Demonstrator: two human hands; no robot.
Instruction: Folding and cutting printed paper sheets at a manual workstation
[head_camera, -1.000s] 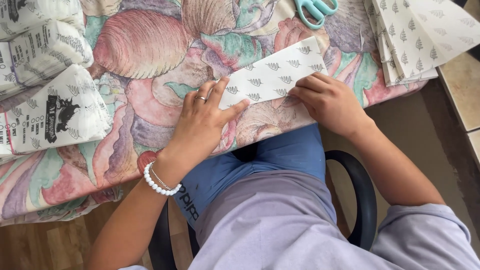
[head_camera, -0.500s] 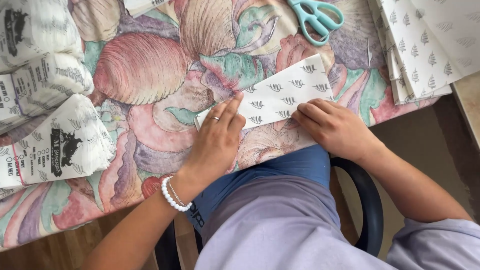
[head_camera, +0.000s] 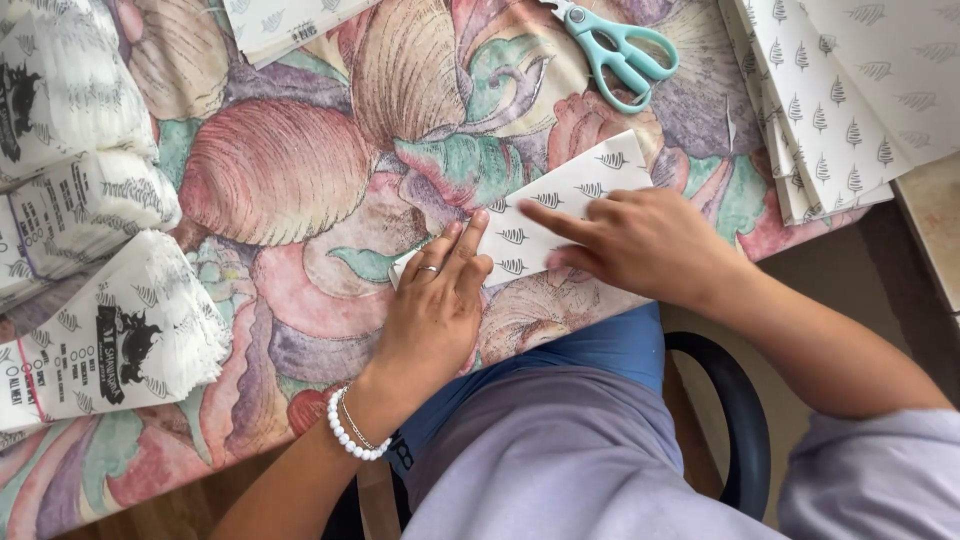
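Head view, looking down on a seated person at a table covered by a floral tablecloth (head_camera: 300, 170) in pinks, greens and purples. A folded sheet of white paper (head_camera: 560, 215) printed with small dark tree motifs lies flat on the cloth near the table's front edge, angled so its far corner points up and to the right. The left hand (head_camera: 435, 305) lies palm down on the sheet's lower left end, fingers straight and together, pressing rather than gripping; a ring shows on one finger and a white bead bracelet (head_camera: 350, 435) circles the wrist. The right hand (head_camera: 640, 240) rests flat over the sheet's right half, fingers extended toward the left hand, index fingertip on the paper's middle; nothing is clasped in it. The two hands are near each other but not touching. Teal-handled scissors (head_camera: 615, 50) lie closed on the cloth beyond the sheet, apart from both hands. A stack of the same tree-print paper (head_camera: 840, 110) sits at the table's right end, overhanging the edge. On the left, several bundles of folded white printed bags (head_camera: 95, 320) lie side by side. Below the table edge: blue trousers, a grey top, and the dark rim of a chair (head_camera: 740, 420).
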